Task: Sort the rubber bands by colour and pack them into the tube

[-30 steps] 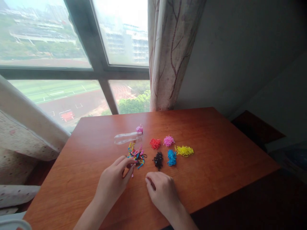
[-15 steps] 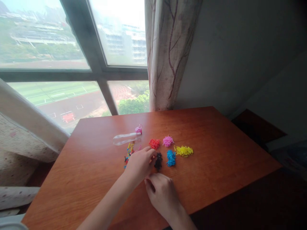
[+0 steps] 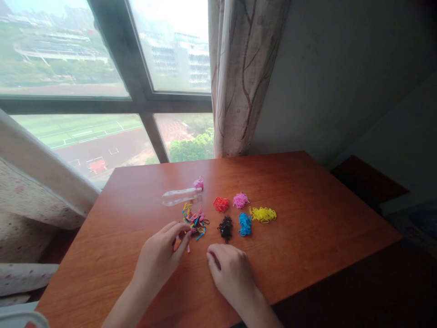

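Note:
My left hand (image 3: 162,250) is at the near left side of a mixed pile of small coloured rubber bands (image 3: 198,223). Its thumb and forefinger pinch together at the pile's edge, on what looks like a rubber band. My right hand (image 3: 230,266) rests on the table with curled fingers, the thumb against the forefinger; what they hold, if anything, is hidden. Just beyond it lies a pile of black rubber bands (image 3: 225,228). Sorted piles of red bands (image 3: 221,204), pink bands (image 3: 241,200), blue bands (image 3: 245,224) and yellow bands (image 3: 262,214) lie farther off.
A clear plastic tube-like container (image 3: 180,197) lies behind the mixed pile, with a pink cap-like piece (image 3: 198,183) by its end. The wooden table (image 3: 307,218) stands against a window (image 3: 180,136) with curtains (image 3: 235,82). A white curved object (image 3: 27,319) shows at the lower left.
My left hand has moved left and nearer, from beside the black pile to the mixed pile. The black and mixed piles now show more fully. My right hand has stayed put.

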Demonstrator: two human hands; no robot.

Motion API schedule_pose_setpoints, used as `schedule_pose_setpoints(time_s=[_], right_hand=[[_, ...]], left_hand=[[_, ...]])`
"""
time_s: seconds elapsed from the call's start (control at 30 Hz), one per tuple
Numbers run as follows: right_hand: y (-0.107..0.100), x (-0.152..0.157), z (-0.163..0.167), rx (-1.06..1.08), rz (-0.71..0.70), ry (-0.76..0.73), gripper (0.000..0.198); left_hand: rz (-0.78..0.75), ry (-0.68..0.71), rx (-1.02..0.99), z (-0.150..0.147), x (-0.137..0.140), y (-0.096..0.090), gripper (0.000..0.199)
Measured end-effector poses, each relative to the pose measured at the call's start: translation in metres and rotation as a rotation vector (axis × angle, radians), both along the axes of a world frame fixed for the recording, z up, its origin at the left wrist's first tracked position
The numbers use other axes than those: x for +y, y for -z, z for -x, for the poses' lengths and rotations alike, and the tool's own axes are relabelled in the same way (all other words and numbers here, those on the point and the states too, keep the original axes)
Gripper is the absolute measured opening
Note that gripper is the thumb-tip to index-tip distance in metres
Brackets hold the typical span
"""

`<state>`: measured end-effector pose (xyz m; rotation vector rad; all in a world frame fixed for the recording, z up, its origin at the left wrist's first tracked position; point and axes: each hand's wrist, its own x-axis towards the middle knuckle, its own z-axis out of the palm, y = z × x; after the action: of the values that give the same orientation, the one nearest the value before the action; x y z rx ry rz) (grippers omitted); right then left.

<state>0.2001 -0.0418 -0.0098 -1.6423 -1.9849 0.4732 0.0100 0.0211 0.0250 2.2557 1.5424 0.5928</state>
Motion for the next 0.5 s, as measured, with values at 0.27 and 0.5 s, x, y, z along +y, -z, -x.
schedule_pose_setpoints(time_s=[0.27, 0.5], right_hand=[[-0.005, 0.008, 0.01, -0.071, 0.036, 0.019, 0.011], [-0.01, 0.014, 0.032, -0.094, 0.078, -0.024, 0.003]], left_hand=[[0.02, -0.016, -0.067, 0.016, -0.016, 0.026, 0.017], [0.046, -0.028, -0.054, 0.015, -0.015, 0.027, 0.017]])
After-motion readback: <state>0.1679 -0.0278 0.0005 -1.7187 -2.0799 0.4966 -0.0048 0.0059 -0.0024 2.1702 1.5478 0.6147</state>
